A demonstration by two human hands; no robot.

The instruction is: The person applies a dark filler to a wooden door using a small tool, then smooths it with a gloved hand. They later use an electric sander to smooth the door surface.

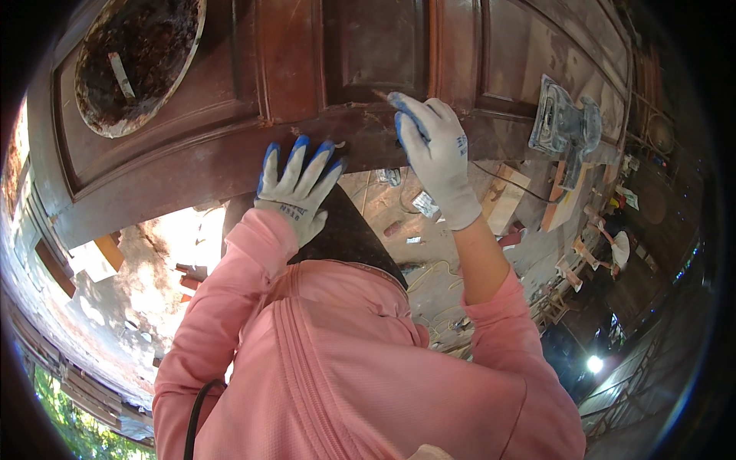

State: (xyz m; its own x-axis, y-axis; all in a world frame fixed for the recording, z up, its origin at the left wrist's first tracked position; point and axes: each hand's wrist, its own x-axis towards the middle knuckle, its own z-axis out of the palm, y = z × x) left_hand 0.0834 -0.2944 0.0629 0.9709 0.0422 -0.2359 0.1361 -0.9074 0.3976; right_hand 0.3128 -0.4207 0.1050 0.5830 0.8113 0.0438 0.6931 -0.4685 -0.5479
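While the left hand lies on the near edge of the brown panelled door, left of the middle of that edge, the right hand is positioned over the same edge, just right of the middle. The left grip is apart: the fingers are extended, spread and hold nothing. The right grip is together, clamped on a thin brown stick; only the tip protrudes beyond the fingers, next to the lower border of the centre panel, and the remainder is hidden. Both hands wear pale gloves with blue fingertips. A small pale scrap lies near the left fingertips. Toward the left end of the door sits a round bowl containing dark brown paste, with a white strip lying in it. At the near right corner rests a grey sander, dusted with pale powder; its handle extends past the near edge, and a dark cable is attached. On the floor beyond the near edge are a pale board and a loose yellow cord. A lit lamp appears at lower right.
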